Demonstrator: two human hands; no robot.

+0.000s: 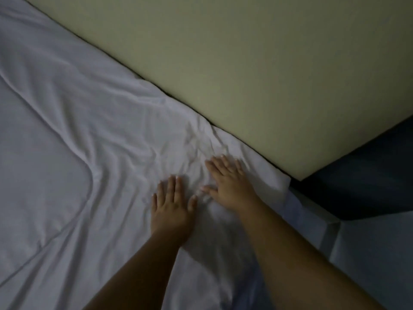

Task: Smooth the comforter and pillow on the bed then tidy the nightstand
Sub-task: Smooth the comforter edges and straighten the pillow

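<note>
A white comforter (pixel 89 135) covers the bed, with creases running across its middle and bunched wrinkles near the far edge. My left hand (pixel 171 203) lies flat on the wrinkled cloth, fingers spread, holding nothing. My right hand (pixel 228 180) presses flat beside it, closer to the comforter's corner by the headboard. No pillow or nightstand shows in this view.
A pale green padded headboard (pixel 257 74) runs diagonally along the bed's far edge. A dark gap (pixel 362 182) lies to the right of its end. The mattress corner with its sheet (pixel 368 253) is at the lower right. The room is dim.
</note>
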